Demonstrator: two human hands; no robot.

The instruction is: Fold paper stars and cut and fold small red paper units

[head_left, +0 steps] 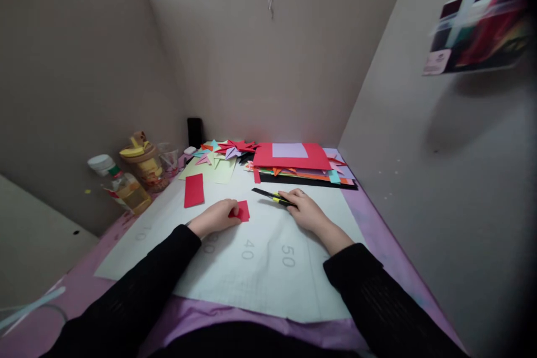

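Observation:
My left hand [218, 216] rests low over the white sheet, fingers and thumb closed on a small piece of red paper [244, 211]. Part of that paper is covered by my fingers. To the right, my right hand [305, 208] is wrapped around a black and yellow utility knife [274, 198]. Its dark blade end points left, towards the red paper but apart from it. A larger red paper rectangle [194, 190] lies flat on the sheet, beyond my left hand and to its left.
The white sheet [260, 285] with printed numbers covers a purple tablecloth [197, 318]. Stacked coloured paper [264, 155] and folded paper stars [235, 146] lie at the back. A bottle [130, 190] and a yellow-lidded cup [146, 165] stand left. Grey partitions [268, 67] enclose the table.

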